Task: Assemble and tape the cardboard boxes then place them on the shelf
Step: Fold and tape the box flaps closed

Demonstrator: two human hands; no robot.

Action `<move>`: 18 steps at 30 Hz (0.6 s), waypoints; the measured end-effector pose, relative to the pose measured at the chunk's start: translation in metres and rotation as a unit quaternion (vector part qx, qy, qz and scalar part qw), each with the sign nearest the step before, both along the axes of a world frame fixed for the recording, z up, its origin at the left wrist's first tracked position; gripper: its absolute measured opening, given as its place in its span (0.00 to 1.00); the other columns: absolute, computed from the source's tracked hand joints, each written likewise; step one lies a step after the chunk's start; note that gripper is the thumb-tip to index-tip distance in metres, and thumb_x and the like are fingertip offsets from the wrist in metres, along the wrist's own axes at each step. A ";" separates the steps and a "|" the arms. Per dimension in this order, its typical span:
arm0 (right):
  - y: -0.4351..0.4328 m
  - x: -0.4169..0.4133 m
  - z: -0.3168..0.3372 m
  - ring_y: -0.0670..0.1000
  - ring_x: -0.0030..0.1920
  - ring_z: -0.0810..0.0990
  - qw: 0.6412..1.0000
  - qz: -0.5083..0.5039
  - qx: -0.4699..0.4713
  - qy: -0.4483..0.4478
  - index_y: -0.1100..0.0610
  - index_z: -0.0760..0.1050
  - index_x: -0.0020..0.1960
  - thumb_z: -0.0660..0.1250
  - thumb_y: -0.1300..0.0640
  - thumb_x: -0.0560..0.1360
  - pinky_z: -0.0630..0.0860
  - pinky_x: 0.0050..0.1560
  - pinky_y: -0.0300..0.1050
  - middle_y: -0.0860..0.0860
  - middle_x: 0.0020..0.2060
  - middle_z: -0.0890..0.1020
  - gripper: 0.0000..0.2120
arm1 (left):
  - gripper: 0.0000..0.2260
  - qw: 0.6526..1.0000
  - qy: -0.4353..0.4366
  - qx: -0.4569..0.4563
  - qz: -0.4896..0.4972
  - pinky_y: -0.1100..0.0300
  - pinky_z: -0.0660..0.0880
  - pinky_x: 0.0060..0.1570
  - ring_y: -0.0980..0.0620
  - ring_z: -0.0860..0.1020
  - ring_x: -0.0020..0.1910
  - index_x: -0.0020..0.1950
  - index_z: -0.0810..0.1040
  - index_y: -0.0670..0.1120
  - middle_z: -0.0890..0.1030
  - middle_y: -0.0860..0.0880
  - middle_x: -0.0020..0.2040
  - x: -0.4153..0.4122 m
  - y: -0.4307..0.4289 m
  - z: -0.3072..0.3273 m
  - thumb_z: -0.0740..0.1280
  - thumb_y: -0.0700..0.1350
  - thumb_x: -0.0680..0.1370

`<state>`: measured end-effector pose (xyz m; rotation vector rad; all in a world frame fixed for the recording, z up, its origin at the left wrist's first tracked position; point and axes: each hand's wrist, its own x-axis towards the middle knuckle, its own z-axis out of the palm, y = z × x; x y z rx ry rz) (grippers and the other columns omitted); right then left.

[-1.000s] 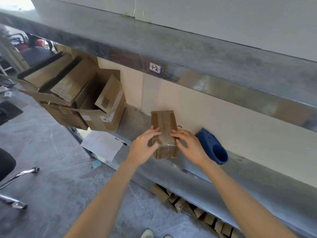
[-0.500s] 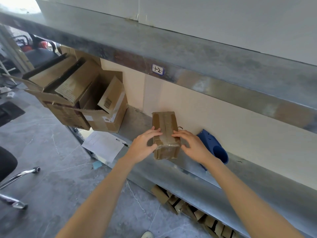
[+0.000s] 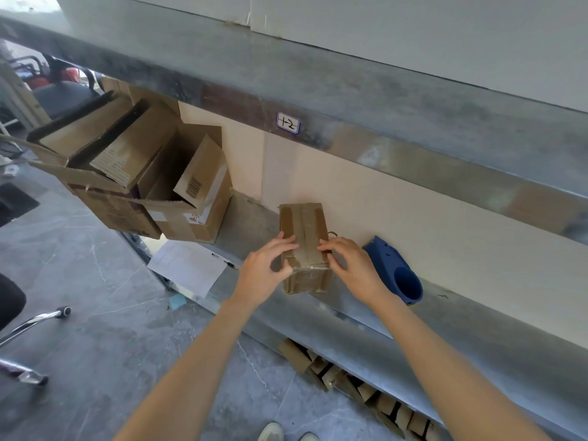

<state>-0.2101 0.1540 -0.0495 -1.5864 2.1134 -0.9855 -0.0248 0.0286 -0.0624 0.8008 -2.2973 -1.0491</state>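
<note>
Head view: we see the taped box (image 3: 304, 229) standing on the metal shelf (image 3: 337, 318), close to its front edge, with its far end toward the beige back wall. Our left hand (image 3: 264, 270) clasps the box's near left corner, fingers curved over the top and thumb against the side. Our right hand (image 3: 354, 265) does the same on the near right corner, so the box sits between both grips. Strips of brown tape run lengthwise along its top, and clear tape wraps its near end.

Just right of the box, behind the right hand, lies a blue tape dispenser (image 3: 396, 272). Left of the box, open cartons (image 3: 136, 176) jut over the shelf's end; one flap bears a barcode (image 3: 193, 188). Near the box's left, a printed paper sheet (image 3: 187, 268) overhangs the shelf edge. Below the box, flat cardboard pieces (image 3: 353, 380) lie on a lower level, and grey stone floor (image 3: 95, 338) spreads to the left with a chrome chair leg (image 3: 35, 319).

Above the box, on the upper beam, a small sticker (image 3: 288, 123) reads "1-2".
</note>
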 end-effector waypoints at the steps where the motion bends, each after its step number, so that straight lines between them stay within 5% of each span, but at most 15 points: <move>1: 0.000 0.000 -0.001 0.42 0.67 0.69 1.000 -0.007 -0.004 0.000 0.53 0.79 0.60 0.63 0.63 0.80 0.57 0.64 0.24 0.47 0.62 0.79 0.12 | 0.17 1.000 0.009 -0.001 0.004 0.38 0.69 0.68 0.63 0.65 0.74 0.63 0.81 0.53 0.76 0.60 0.68 -0.001 0.000 -0.001 0.66 0.39 0.77; 7: -0.002 0.001 -0.004 0.39 0.65 0.68 1.000 -0.019 -0.009 0.006 0.51 0.79 0.60 0.66 0.55 0.79 0.66 0.68 0.41 0.46 0.62 0.78 0.11 | 0.15 1.000 0.010 -0.019 0.012 0.40 0.69 0.68 0.61 0.68 0.72 0.62 0.82 0.52 0.78 0.58 0.67 -0.003 -0.002 -0.003 0.69 0.41 0.76; 11: 0.001 -0.007 -0.002 0.38 0.68 0.64 0.999 0.022 0.046 -0.016 0.46 0.75 0.66 0.72 0.40 0.70 0.59 0.66 0.36 0.39 0.67 0.73 0.27 | 0.14 0.999 -0.016 -0.031 -0.011 0.40 0.69 0.68 0.61 0.66 0.73 0.64 0.81 0.53 0.77 0.59 0.68 -0.001 -0.007 0.002 0.70 0.48 0.78; 18: -0.001 -0.021 0.000 0.35 0.67 0.62 0.996 0.048 0.072 0.017 0.47 0.75 0.68 0.75 0.54 0.72 0.56 0.68 0.34 0.40 0.67 0.72 0.25 | 0.31 0.988 -0.093 -0.103 -0.068 0.48 0.63 0.71 0.59 0.62 0.75 0.71 0.73 0.56 0.71 0.60 0.73 0.005 -0.008 0.002 0.71 0.66 0.71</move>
